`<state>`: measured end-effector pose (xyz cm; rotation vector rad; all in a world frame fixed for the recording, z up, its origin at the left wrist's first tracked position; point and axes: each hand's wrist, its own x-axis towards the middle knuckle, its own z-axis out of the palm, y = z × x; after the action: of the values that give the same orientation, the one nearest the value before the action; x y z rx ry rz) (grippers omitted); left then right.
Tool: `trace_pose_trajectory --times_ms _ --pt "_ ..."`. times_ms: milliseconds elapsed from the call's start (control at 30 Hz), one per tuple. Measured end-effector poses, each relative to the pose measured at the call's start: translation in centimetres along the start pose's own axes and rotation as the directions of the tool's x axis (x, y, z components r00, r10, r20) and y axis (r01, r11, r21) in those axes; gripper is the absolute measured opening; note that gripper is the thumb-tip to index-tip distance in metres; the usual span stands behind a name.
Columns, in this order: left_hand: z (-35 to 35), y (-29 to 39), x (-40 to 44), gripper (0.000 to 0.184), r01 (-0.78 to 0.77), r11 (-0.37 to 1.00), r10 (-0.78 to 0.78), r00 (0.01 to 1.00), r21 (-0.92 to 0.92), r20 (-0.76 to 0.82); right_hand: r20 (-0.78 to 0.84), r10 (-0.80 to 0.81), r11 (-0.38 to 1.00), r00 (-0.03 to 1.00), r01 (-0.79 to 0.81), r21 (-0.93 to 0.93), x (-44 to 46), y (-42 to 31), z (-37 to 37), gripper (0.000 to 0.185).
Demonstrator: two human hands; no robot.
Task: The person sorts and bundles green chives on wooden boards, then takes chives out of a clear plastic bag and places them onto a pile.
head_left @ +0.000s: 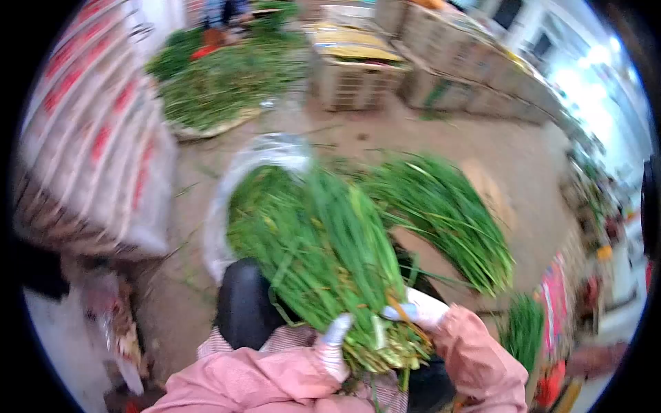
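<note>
A large bunch of long green leafy stalks (344, 234), like garlic greens or scallions, lies across my lap with its pale root ends towards me. My left hand (335, 346), in a white glove, grips the bunch near the roots, thumb on top and its other fingers hidden. Gloved too, my right hand (421, 310) is closed at the other side of the root ends. A yellowed leaf (401, 310) runs across its fingertips and seems pinched there; blur hides the exact hold. Beyond the bunch, more greens (272, 199) lie on a clear plastic sheet (222, 227).
Another pile of greens (447, 213) lies to the right, and a smaller bundle (525, 329) stands near my right elbow. Tall striped sacks (103, 138) rise on the left. Crates (354, 86) and boxes (468, 65) stand behind. A person (224, 14) is beside a far heap (227, 82).
</note>
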<state>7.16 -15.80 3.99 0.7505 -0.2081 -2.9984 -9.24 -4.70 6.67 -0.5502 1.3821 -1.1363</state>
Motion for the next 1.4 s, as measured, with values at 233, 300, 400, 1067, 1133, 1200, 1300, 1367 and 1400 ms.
trace_pose_trajectory --times_ms 233,300,400,1067,1133,1200,1300,1367,1400 --pt "3.9 -9.0 6.3 0.046 -0.209 0.93 0.105 0.939 0.301 0.327 -0.311 -0.14 0.919 0.94 0.006 -0.395 -11.9 -5.4 -6.1 0.065" --pt "5.5 -12.7 8.7 0.042 -0.126 0.953 0.02 0.933 0.275 0.358 -0.398 -0.092 0.902 0.913 -0.093 -0.422 -15.5 -5.4 -9.4 0.069" --pt "5.9 -15.6 13.7 0.053 -0.019 0.687 -0.251 0.932 0.726 0.262 -0.497 -0.146 0.839 0.855 -0.16 -0.521 -18.9 -5.9 -12.7 0.073" --pt "3.9 -16.0 23.2 0.038 0.556 0.66 -0.528 0.822 0.505 -0.215 -0.828 -0.288 0.26 0.481 -0.793 -0.551 -14.0 4.1 -11.5 0.113" --pt "3.6 -16.4 23.9 0.038 0.538 0.599 -0.533 0.821 0.594 -0.206 -0.824 -0.277 0.311 0.495 -0.765 -0.564 -14.2 4.6 -13.0 0.114" --pt "4.7 -16.7 24.9 0.039 0.518 0.542 -0.563 0.808 0.662 -0.173 -0.848 -0.201 0.362 0.491 -0.767 -0.53 -14.6 3.4 -14.6 0.114" --pt "5.7 -18.9 27.7 0.038 0.514 0.571 -0.509 0.834 0.64 -0.215 -0.857 -0.166 0.368 0.487 -0.776 -0.512 -14.8 2.9 -17.6 0.114" --pt "5.4 -20.4 30.4 0.038 0.479 0.571 -0.56 0.821 0.667 -0.111 -0.874 -0.16 0.331 0.46 -0.809 -0.486 -14.9 2.5 -19.5 0.111" --pt "6.2 -21.3 31.5 0.038 0.486 0.553 -0.531 0.831 0.676 -0.164 -0.867 -0.153 0.348 0.474 -0.795 -0.496 -15.2 2.5 -21.0 0.112"
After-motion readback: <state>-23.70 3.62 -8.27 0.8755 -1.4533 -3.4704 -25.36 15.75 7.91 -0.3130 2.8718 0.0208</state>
